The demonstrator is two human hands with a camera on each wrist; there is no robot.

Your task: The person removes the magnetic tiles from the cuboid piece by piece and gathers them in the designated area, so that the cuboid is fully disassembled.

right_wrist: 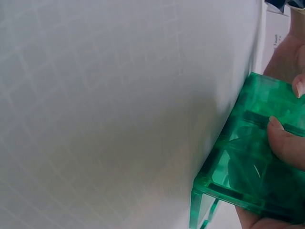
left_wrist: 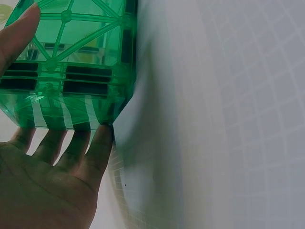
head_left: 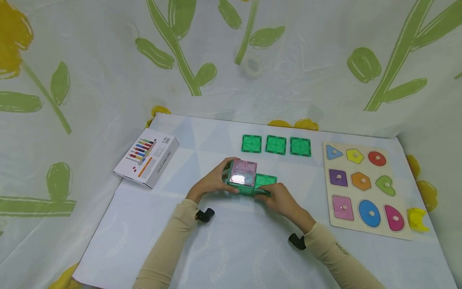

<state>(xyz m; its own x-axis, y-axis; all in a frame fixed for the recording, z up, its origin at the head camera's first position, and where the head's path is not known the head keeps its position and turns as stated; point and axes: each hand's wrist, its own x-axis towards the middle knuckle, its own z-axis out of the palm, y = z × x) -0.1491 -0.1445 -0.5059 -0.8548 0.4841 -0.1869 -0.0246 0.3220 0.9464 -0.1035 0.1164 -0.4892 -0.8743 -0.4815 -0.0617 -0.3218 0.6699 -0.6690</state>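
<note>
A block of translucent green magnetic tiles (head_left: 241,190) stands in the middle of the table, with a pink square tile (head_left: 247,165) on top of its left part. My left hand (head_left: 213,179) grips that left part, thumb on the near side and fingers round the left side. In the left wrist view, the fingertips show beneath the green wall (left_wrist: 88,38). My right hand (head_left: 280,198) pinches a green tile (right_wrist: 257,179) at the near side of the right part, its thumb lying on the tile's face. Another green tile (head_left: 266,180) shows just behind the right fingers.
Three green square tiles (head_left: 276,145) lie in a row behind the block. A wooden shape puzzle board (head_left: 351,162) lies to the right, with a crumpled yellow piece (head_left: 416,219) beside it. A white box (head_left: 147,157) sits at the back left. Patterned fabric hangs behind the table.
</note>
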